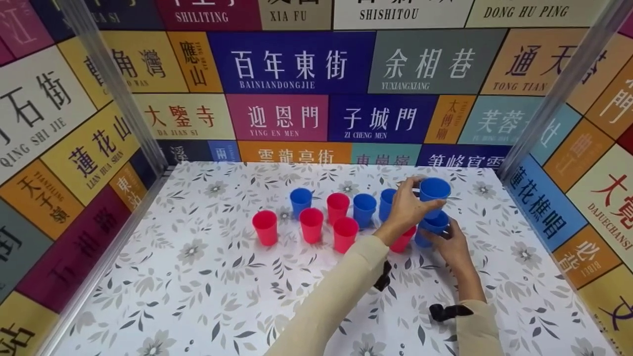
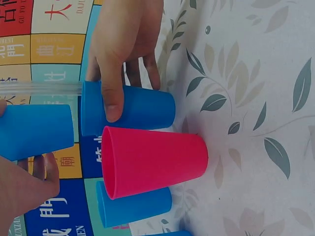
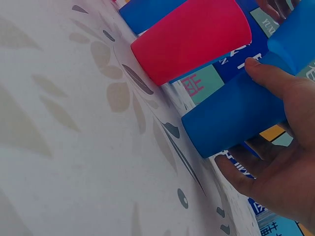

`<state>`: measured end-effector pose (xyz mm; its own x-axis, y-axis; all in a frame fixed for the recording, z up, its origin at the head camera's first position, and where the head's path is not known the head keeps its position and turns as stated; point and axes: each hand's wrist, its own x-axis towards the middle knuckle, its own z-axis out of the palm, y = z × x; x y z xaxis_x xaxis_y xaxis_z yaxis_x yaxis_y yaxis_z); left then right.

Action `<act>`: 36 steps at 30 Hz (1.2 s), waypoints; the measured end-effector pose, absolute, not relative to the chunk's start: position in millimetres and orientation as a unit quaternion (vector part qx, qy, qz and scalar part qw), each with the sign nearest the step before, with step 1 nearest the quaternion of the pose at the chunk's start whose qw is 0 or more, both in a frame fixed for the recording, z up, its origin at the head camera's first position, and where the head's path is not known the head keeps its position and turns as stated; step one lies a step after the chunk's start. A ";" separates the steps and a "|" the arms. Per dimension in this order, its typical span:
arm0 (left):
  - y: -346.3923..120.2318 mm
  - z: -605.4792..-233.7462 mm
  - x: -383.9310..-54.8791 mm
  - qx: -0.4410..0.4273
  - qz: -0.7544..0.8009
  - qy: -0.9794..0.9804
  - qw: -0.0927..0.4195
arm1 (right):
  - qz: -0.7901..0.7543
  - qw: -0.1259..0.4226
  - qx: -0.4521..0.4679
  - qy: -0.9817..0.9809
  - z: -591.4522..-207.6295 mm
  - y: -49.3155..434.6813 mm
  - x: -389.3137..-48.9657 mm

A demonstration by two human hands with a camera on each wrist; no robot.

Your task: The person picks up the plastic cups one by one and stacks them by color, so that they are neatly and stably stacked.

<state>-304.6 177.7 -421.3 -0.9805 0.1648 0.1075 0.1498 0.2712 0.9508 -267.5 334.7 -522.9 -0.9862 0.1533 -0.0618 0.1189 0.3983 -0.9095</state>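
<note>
My left hand [image 1: 409,205] holds a blue plastic cup [image 1: 435,190] up off the table, thumb on the near side and fingers around the far side. Directly below it stands another blue cup [image 1: 433,223], which my right hand [image 1: 452,244] grips around its side. The left wrist view shows a small gap between the base of the raised cup [image 2: 37,129] and the rim of the lower cup [image 2: 130,110]. Beside the lower cup stands a red cup [image 2: 155,162], partly hidden by my left forearm in the head view.
To the left stand several upright cups, among them a red cup [image 1: 264,228], a blue cup [image 1: 301,202] and another blue cup [image 1: 364,210]. One more blue cup [image 1: 386,205] is partly behind my left hand. A flowered cloth [image 1: 222,296] covers the table; printed panels surround it.
</note>
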 end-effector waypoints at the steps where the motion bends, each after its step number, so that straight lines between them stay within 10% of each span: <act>1: 178.8 -421.4 -304.1 0.101 0.595 0.797 0.009 | 0.541 0.018 -0.079 -0.837 -522.5 335.4 -267.5; 36: 164.1 -416.3 -299.2 0.104 0.641 0.761 0.018 | 0.542 0.001 -0.089 -0.835 -518.6 335.7 -266.2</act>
<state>-299.2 164.1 -416.3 -0.9775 0.1825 0.1058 0.1353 0.1575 0.9782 -266.2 335.7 -518.6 -0.9842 0.1492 -0.0950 0.1474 0.3957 -0.9065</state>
